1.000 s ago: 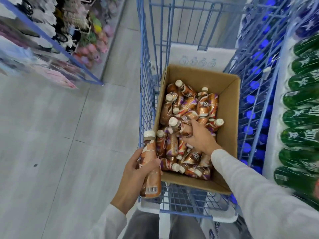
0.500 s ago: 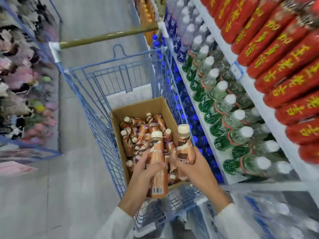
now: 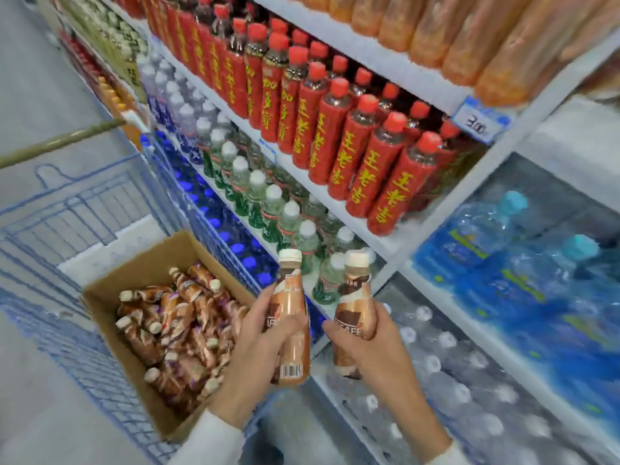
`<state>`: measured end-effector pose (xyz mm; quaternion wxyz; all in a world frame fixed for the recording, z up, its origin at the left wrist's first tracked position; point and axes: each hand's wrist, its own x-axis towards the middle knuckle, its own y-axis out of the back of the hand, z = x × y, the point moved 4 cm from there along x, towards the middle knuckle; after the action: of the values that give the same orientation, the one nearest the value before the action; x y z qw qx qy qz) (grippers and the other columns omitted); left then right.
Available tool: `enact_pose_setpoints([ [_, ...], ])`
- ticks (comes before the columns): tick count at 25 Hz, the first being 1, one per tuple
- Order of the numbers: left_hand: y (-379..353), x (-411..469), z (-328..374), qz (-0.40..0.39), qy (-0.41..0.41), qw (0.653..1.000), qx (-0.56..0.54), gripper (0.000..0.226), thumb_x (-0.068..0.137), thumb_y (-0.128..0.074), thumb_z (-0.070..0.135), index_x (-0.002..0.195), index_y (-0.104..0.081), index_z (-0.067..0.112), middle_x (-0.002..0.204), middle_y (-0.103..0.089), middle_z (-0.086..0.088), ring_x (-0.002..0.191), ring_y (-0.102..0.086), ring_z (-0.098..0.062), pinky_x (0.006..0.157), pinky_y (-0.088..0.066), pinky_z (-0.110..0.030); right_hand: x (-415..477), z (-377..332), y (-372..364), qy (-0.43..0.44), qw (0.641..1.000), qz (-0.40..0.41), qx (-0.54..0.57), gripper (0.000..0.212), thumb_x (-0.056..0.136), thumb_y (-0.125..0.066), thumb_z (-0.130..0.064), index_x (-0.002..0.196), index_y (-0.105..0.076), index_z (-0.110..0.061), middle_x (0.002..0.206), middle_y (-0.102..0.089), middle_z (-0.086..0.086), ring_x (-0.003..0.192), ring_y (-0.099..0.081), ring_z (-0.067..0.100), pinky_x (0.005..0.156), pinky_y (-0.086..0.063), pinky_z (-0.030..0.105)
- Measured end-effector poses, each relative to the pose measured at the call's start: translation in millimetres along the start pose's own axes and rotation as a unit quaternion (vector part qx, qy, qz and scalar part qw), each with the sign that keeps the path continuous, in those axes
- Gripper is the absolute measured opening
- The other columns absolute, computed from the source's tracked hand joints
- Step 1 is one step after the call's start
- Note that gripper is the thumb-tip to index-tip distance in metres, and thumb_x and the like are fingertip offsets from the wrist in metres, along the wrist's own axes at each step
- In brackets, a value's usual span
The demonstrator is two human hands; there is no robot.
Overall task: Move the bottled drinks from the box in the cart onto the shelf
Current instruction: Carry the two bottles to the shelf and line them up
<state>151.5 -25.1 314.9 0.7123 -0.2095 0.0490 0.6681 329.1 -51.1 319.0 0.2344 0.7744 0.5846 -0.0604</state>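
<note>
Brown-labelled bottle (image 3: 290,317) is clamped upright in the left grip (image 3: 258,347), a second bottle (image 3: 354,297) in the right grip (image 3: 372,347); the box (image 3: 151,266) with the rest lies below-left of both. Carrying step, I judge: next they need a free gap on the shelf (image 3: 397,239) ahead.

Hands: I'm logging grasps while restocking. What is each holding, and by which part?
The left hand grips one coffee bottle around its lower body; the right hand grips a second coffee bottle around its lower body.
</note>
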Motion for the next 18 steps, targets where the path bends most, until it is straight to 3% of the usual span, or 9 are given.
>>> enact_pose_setpoints([
  [3, -65.4, -20.7, 0.6, -0.047, -0.016, 0.998, 0.027, 0.042, 0.080, -0.079, 0.026, 0.118, -0.063, 0.038, 0.089, -0.074, 0.012, 0.085, -0.072, -0.008, 0.085, -0.058, -0.035, -31.1, 0.1, 65.5, 0.019, 0.998, 0.055, 0.005, 0.037, 0.072, -0.088, -0.037, 0.096, -0.060, -0.032, 0.082, -0.072, -0.015, 0.073, -0.068, 0.004, 0.071, -0.054, 0.029],
  [5, -109.4, -33.0, 2.2, -0.085, -0.019, 0.995, 0.040, 0.053, 0.073, -0.084, 0.037, 0.122, -0.063, 0.035, 0.096, -0.074, -0.001, 0.090, -0.073, -0.027, 0.089, -0.057, -0.052, -47.6, -1.1, 107.4, 0.035, 0.995, 0.096, 0.012, 0.037, 0.072, -0.089, -0.037, 0.095, -0.060, -0.030, 0.081, -0.071, -0.010, 0.070, -0.066, 0.007, 0.070, -0.056, 0.031],
  [6, -132.0, -40.0, 4.6, -0.100, -0.028, 0.994, 0.046, 0.047, 0.073, -0.086, 0.036, 0.116, -0.065, 0.035, 0.093, -0.074, -0.003, 0.089, -0.073, -0.033, 0.087, -0.057, -0.057, -55.4, -2.3, 127.5, 0.044, 0.992, 0.113, 0.020, 0.037, 0.072, -0.088, -0.036, 0.094, -0.060, -0.028, 0.080, -0.070, -0.006, 0.069, -0.065, 0.009, 0.067, -0.056, 0.031],
  [9, -197.2, -56.7, 10.8, -0.140, -0.077, 0.986, 0.055, 0.030, 0.073, -0.086, 0.029, 0.099, -0.071, 0.032, 0.087, -0.074, -0.009, 0.080, -0.071, -0.036, 0.080, -0.056, -0.056, -81.6, -7.0, 191.4, 0.071, 0.982, 0.171, 0.039, 0.038, 0.072, -0.088, -0.039, 0.091, -0.059, -0.024, 0.075, -0.065, -0.004, 0.062, -0.060, 0.009, 0.054, -0.049, 0.019],
  [11, -239.6, -69.5, 18.1, -0.181, -0.093, 0.977, 0.069, 0.033, 0.073, -0.087, 0.035, 0.101, -0.070, 0.027, 0.088, -0.074, -0.011, 0.079, -0.072, -0.036, 0.076, -0.059, -0.049, -96.9, -11.3, 231.7, 0.086, 0.973, 0.208, 0.051, 0.039, 0.072, -0.088, -0.041, 0.092, -0.058, -0.025, 0.071, -0.064, -0.010, 0.059, -0.058, 0.003, 0.054, -0.045, 0.014],
  [14, -299.0, -78.1, 30.2, -0.226, -0.116, 0.965, 0.071, 0.038, 0.075, -0.085, 0.040, 0.104, -0.068, 0.023, 0.085, -0.073, -0.007, 0.075, -0.072, -0.029, 0.073, -0.059, -0.041, -114.0, -21.2, 291.7, 0.110, 0.958, 0.257, 0.065, 0.041, 0.072, -0.086, -0.044, 0.096, -0.058, -0.026, 0.078, -0.066, -0.007, 0.067, -0.063, 0.006, 0.060, -0.049, 0.019],
  [18, -379.1, -85.2, 69.1, -0.289, -0.193, 0.933, 0.090, 0.018, 0.082, -0.077, 0.034, 0.096, -0.066, 0.031, 0.080, -0.072, 0.008, 0.078, -0.073, -0.016, 0.072, -0.058, -0.028, -124.4, -48.8, 365.6, 0.153, 0.928, 0.333, 0.066, 0.042, 0.074, -0.085, -0.046, 0.099, -0.056, -0.029, 0.084, -0.067, -0.006, 0.071, -0.066, 0.004, 0.062, -0.052, 0.022],
])
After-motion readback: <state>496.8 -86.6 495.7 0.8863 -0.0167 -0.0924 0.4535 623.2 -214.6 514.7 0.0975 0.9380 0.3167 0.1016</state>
